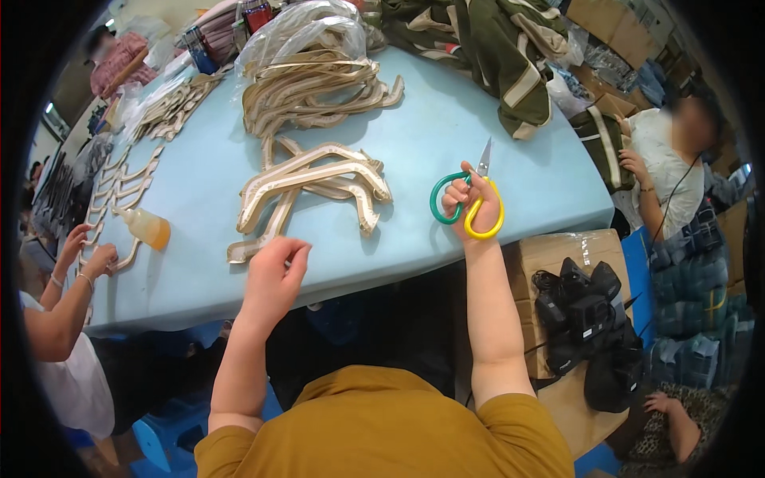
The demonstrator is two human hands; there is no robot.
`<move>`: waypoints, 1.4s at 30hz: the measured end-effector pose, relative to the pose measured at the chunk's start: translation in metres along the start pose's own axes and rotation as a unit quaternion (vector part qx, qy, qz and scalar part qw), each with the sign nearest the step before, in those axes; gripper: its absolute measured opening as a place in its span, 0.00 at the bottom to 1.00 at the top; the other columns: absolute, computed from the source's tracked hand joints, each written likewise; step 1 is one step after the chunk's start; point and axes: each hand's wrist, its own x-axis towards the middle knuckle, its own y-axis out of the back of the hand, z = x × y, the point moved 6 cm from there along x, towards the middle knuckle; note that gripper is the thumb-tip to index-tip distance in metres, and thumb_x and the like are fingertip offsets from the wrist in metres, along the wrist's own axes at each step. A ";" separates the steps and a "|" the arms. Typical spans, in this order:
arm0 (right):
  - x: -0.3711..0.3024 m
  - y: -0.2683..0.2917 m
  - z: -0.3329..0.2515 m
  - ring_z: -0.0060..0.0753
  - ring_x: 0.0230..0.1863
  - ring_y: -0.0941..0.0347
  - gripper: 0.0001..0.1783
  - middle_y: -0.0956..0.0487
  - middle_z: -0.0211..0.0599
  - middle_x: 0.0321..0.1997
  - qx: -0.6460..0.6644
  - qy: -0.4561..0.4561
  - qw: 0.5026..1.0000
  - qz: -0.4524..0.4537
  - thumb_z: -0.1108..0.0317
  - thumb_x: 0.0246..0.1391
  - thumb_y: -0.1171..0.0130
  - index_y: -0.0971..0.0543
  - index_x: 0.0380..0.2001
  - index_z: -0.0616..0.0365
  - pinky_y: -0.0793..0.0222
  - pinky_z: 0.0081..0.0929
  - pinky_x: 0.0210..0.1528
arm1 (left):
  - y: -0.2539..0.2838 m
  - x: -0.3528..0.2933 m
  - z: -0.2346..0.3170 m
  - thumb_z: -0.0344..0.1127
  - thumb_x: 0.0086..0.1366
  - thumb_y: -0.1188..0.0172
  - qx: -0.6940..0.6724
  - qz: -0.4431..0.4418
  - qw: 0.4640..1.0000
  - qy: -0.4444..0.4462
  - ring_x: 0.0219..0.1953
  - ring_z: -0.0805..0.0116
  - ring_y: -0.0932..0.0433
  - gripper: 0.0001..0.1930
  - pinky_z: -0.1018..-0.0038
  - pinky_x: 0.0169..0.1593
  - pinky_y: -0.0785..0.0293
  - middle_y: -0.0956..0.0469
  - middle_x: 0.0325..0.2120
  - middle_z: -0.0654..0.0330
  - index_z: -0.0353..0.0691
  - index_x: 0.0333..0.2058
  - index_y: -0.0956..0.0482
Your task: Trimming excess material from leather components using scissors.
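Note:
My right hand (473, 209) is closed round a pair of scissors (496, 209) with one green and one yellow handle loop. Their metal blades point away from me, over the blue table. My left hand (275, 275) is curled with its fingers pressed together, at the near edge of the table; what lies inside the fingers, if anything, is hidden. Just beyond it rests a loose group of curved beige-and-white fabric strips (319, 174), overlapping one another. One strip's end (241, 252) lies right beside my left hand.
Behind the strips a bigger bundle (315, 92) sits partly under clear plastic. Dark green garments (486, 48) lie at the far right. A bottle of amber liquid (147, 229) is at left, near a co-worker's hands (100, 259). Black devices (586, 311) rest on a cardboard box (530, 255).

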 end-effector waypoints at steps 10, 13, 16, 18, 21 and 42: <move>-0.002 -0.004 -0.003 0.23 0.19 0.40 0.14 0.33 0.31 0.18 -0.040 0.006 0.999 0.014 0.66 0.53 0.52 0.33 0.43 0.57 0.43 0.23 0.25 | -0.076 0.020 0.023 0.45 0.45 0.34 0.203 0.127 0.967 -0.083 0.36 0.58 0.31 0.23 0.67 0.40 0.33 0.30 0.32 0.56 0.33 0.34 0.23; 0.001 -0.002 0.003 0.23 0.19 0.40 0.13 0.33 0.31 0.18 -0.030 -0.003 0.999 0.014 0.67 0.52 0.52 0.33 0.42 0.57 0.43 0.23 0.25 | -0.085 0.029 0.020 0.46 0.45 0.34 0.240 0.150 0.958 -0.054 0.36 0.58 0.33 0.24 0.65 0.40 0.34 0.32 0.34 0.56 0.36 0.37 0.23; 0.004 0.003 0.004 0.23 0.19 0.40 0.13 0.34 0.32 0.18 -0.026 -0.010 1.000 0.011 0.67 0.53 0.52 0.32 0.42 0.57 0.42 0.23 0.25 | -0.085 0.039 0.017 0.43 0.48 0.36 0.237 0.166 0.957 -0.036 0.36 0.58 0.33 0.18 0.64 0.39 0.35 0.32 0.34 0.57 0.38 0.35 0.22; -0.002 0.002 -0.002 0.23 0.18 0.40 0.13 0.34 0.32 0.17 -0.035 0.004 0.999 0.026 0.67 0.53 0.53 0.32 0.42 0.58 0.42 0.23 0.24 | -0.088 0.039 0.016 0.38 0.50 0.39 0.216 0.192 0.952 -0.103 0.34 0.57 0.33 0.10 0.64 0.37 0.35 0.30 0.32 0.56 0.39 0.28 0.22; -0.004 0.015 -0.023 0.22 0.18 0.39 0.16 0.33 0.31 0.18 -0.072 0.066 0.995 -0.008 0.65 0.54 0.54 0.33 0.43 0.63 0.41 0.21 0.22 | -0.097 0.044 0.018 0.33 0.49 0.41 0.145 0.187 0.963 -0.127 0.30 0.56 0.32 0.06 0.64 0.36 0.35 0.29 0.25 0.55 0.38 0.20 0.24; 0.038 -0.021 -0.027 0.22 0.14 0.34 0.15 0.30 0.31 0.17 -0.281 0.025 0.959 -0.033 0.67 0.50 0.50 0.30 0.40 0.62 0.35 0.18 0.16 | -0.080 0.054 -0.017 0.33 0.56 0.45 0.034 0.134 0.986 -0.092 0.21 0.52 0.35 0.12 0.61 0.26 0.42 0.36 0.16 0.51 0.33 0.18 0.31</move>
